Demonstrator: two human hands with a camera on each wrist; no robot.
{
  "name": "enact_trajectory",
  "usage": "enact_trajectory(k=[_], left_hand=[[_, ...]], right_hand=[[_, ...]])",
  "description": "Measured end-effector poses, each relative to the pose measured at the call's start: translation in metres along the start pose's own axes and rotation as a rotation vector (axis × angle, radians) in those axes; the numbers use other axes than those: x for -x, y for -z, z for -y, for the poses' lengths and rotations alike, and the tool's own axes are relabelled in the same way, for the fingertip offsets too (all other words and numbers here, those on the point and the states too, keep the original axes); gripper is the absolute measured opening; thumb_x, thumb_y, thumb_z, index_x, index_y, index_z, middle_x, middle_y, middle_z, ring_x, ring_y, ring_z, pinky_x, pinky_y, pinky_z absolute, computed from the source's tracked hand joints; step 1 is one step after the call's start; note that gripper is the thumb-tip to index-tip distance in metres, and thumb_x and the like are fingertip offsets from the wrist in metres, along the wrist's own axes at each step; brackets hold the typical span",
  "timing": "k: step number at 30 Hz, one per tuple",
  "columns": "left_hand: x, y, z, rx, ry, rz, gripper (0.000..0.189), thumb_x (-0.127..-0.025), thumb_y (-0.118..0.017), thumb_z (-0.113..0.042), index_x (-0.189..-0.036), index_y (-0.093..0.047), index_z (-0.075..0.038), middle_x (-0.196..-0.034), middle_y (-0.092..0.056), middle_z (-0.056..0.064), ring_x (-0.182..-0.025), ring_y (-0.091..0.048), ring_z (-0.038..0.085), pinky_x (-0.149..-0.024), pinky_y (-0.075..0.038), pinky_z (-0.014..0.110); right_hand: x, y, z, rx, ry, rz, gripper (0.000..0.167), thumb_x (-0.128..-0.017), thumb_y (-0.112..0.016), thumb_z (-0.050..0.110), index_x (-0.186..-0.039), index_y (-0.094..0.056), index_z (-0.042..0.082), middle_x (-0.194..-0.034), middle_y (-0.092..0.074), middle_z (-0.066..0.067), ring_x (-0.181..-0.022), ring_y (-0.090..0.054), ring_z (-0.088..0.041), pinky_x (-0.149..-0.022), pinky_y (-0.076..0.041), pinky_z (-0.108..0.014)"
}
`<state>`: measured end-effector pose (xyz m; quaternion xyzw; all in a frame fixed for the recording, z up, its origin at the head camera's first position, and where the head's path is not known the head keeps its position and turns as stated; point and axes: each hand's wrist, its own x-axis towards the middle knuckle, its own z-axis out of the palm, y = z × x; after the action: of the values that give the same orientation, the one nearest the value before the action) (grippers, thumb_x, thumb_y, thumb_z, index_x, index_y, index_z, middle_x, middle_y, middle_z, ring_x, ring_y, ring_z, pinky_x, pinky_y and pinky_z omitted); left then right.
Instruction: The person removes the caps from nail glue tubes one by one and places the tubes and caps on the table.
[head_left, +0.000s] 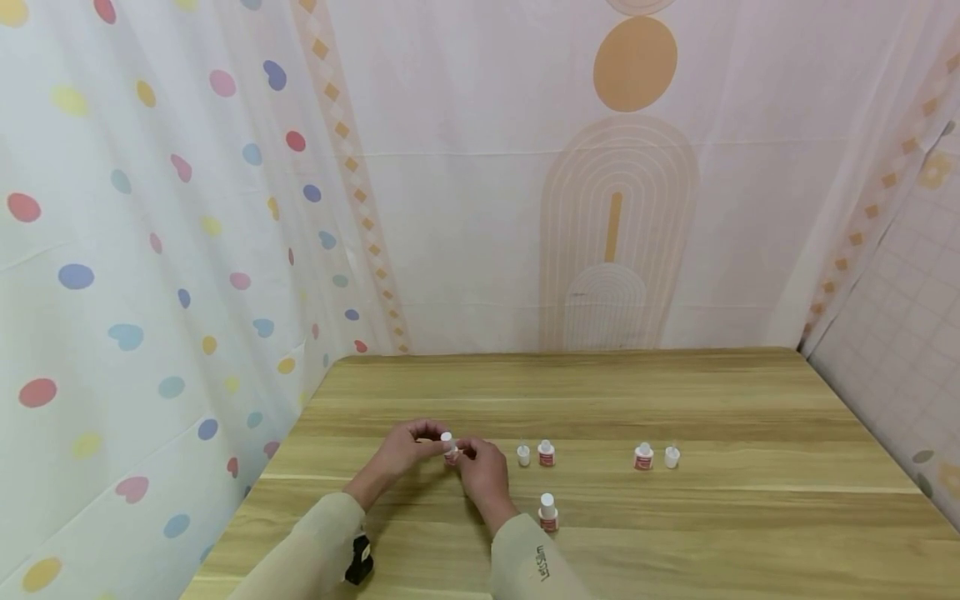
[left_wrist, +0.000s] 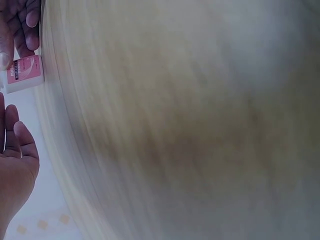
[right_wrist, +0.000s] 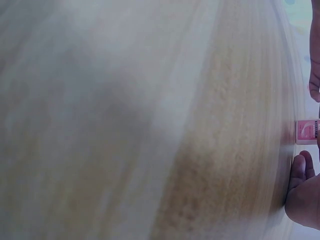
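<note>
A small white bottle (head_left: 451,457) with a red-pink label and a white cap (head_left: 447,437) stands on the table between both hands. With thumb and forefinger, my left hand (head_left: 405,452) pinches at the cap; the exact contact is partly hidden. From the other side, my right hand (head_left: 484,477) pinches the bottle below the cap. The left wrist view shows the bottle (left_wrist: 25,73) at its left edge, with the right thumb on its neck and the left fingers (left_wrist: 20,140) beside it. Only the bottle's lower part (right_wrist: 306,131) appears in the right wrist view.
Right of the hands stand an uncapped bottle (head_left: 546,455) and an upturned cap (head_left: 523,456). Farther right are another uncapped bottle (head_left: 643,457) and its cap (head_left: 672,457). A capped bottle (head_left: 548,514) stands nearer, by the right sleeve (head_left: 536,562). Curtains hang around the wooden table (head_left: 712,533).
</note>
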<state>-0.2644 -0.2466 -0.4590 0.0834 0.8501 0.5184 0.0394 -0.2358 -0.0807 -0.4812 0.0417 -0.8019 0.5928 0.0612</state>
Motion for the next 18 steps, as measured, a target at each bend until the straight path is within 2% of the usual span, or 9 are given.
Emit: enact_trajectory(k=[11, 18], left_hand=[[0.0004, 0.0018, 0.0015, 0.013, -0.037, 0.011, 0.023, -0.088, -0.077, -0.022, -0.103, -0.072, -0.005, -0.101, -0.069, 0.005, -0.098, -0.059, 0.021, -0.081, -0.048, 0.036], [-0.0010, 0.0015, 0.0023, 0.006, -0.023, 0.002, 0.020, -0.087, -0.079, -0.022, -0.099, -0.073, -0.008, -0.099, -0.070, 0.003, -0.096, -0.060, 0.022, -0.080, -0.048, 0.036]], right_hand=[[-0.0016, -0.0011, -0.0010, 0.000, 0.000, -0.002, 0.007, -0.089, -0.075, 0.016, -0.091, -0.075, 0.009, -0.079, -0.063, 0.005, -0.074, -0.053, -0.010, -0.069, -0.046, -0.031], [-0.0016, -0.0014, -0.0020, -0.006, -0.010, 0.002, 0.006, -0.089, -0.075, 0.015, -0.090, -0.075, 0.009, -0.077, -0.062, 0.005, -0.072, -0.052, -0.010, -0.067, -0.045, -0.029]])
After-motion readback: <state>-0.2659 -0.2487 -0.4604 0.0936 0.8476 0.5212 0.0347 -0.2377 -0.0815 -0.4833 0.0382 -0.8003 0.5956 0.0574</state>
